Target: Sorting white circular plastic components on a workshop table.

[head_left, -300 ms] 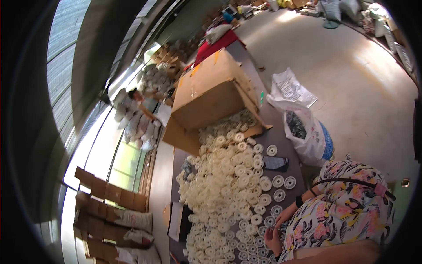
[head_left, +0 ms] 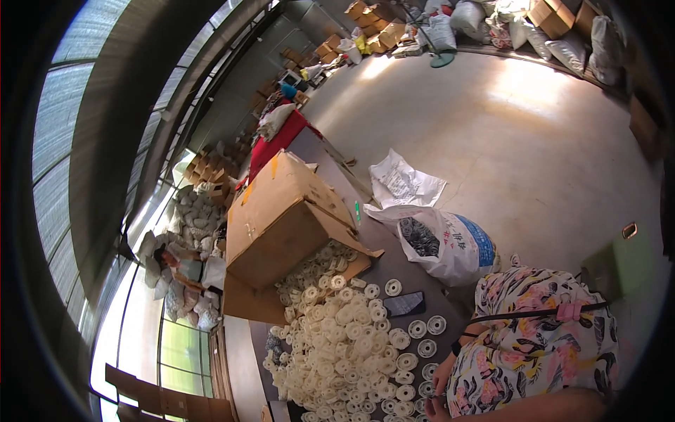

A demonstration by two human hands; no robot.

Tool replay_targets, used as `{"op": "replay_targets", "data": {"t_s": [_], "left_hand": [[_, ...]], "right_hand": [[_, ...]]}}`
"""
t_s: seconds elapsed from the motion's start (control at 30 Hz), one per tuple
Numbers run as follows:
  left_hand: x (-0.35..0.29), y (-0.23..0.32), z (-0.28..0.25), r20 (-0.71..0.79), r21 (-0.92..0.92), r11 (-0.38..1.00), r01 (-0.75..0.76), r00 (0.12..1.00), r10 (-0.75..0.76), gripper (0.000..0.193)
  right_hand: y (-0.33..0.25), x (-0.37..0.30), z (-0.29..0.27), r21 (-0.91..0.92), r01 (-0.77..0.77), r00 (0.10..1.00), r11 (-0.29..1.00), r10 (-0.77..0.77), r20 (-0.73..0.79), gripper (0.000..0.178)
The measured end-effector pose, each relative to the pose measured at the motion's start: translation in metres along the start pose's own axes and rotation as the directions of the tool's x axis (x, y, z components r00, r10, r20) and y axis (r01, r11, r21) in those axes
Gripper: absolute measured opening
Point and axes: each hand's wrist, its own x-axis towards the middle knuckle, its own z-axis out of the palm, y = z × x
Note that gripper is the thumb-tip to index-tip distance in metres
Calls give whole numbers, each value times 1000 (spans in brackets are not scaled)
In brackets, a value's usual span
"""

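My right hand [head_left: 444, 371], with a dark band at its wrist [head_left: 457, 347], is at the table edge close to my floral garment [head_left: 517, 337]. My left hand [head_left: 437, 408] is just below it by the lower picture edge. The fingers of both look curled in; whatever they hold is too small or hidden to make out. Beside them lie pale round plastic wheels [head_left: 427, 348], some set apart from the big heap of cream-coloured wheels [head_left: 344, 330]. The heap spills from a cardboard box [head_left: 274, 211] tipped on its side.
A dark phone [head_left: 406, 304] lies on the grey table [head_left: 404, 274]. Past the table edge stands a white-and-blue sack [head_left: 457, 246] holding dark pieces. A person [head_left: 184, 267] is beyond the table at left, near piled sacks [head_left: 186, 218]. Cartons [head_left: 376, 24] line the far wall.
The view has swung, so the box, heap and sack appear lower and further left. My hands appear lower in the picture, still close together beside the wheels.
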Motion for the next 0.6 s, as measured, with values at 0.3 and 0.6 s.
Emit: {"op": "replay_targets", "data": {"t_s": [0.3, 0.6], "left_hand": [[1, 16, -11, 30, 84, 976, 201, 979, -204, 35], [16, 91, 42, -16, 179, 922, 344, 938, -347, 35]], "right_hand": [[19, 6, 15, -90, 17, 999, 996, -12, 51, 48], [25, 20, 25, -218, 58, 985, 974, -20, 172, 48]]}}
